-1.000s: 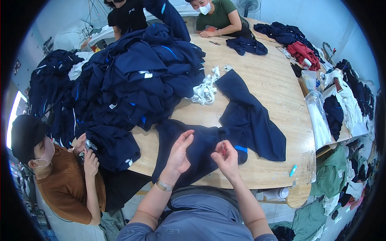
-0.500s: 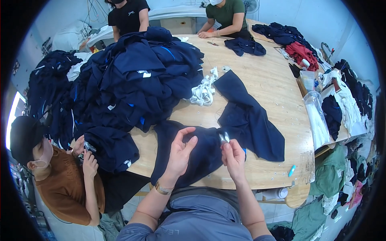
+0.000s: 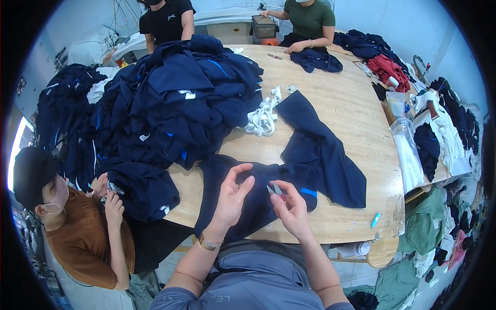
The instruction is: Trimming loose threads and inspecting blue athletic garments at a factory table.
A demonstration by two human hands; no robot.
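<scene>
My right hand is closed around a small pair of thread snips, their pointed metal blades aimed up and to the left. Its handle, reddish where it shows, is mostly covered by the fingers. Facing it, my left hand hovers with thumb and forefinger curved apart; I make out nothing between them. Beneath both hands a navy garment lies over the table's near edge, with a bright blue patch beside my right hand. A long navy part stretches out to the right.
A huge heap of navy garments fills the table's left. White strips lie beside it, a turquoise pen-like object near the right edge. At left a co-worker handles a navy garment; two people stand across the table.
My right hand has turned and moved slightly left and down, bringing the snips' blades toward my left hand, which stays put. The far right person now holds a dark box-shaped container.
</scene>
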